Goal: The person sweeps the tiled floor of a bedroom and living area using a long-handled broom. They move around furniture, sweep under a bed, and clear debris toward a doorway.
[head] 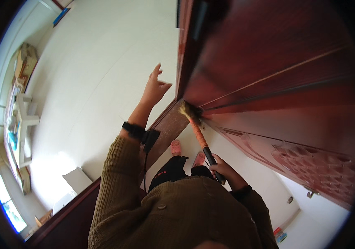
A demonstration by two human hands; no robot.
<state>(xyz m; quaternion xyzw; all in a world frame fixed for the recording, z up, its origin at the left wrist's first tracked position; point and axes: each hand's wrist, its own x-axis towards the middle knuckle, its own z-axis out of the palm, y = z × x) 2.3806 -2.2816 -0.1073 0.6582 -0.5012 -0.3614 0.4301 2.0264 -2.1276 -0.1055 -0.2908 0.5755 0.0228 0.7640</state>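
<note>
My right hand (225, 169) grips the black lower end of a short broom (198, 133) with an orange-wrapped handle. Its straw bristles (186, 109) rest in the corner where the brown threshold (168, 124) meets the dark red door frame (185, 46). My left hand (156, 88) is raised over the pale floor, fingers apart and holding nothing. A black device with a cable (137, 132) is strapped to my left wrist. Beside the broom stands a carved reddish-brown door (308, 165).
My feet in pink slippers (176, 146) stand by the threshold. Across the pale floor (93, 62) is a white table-like piece (26, 121) near other furniture. A white box-like object (78, 180) lies lower left. The door handle (310, 193) projects at right.
</note>
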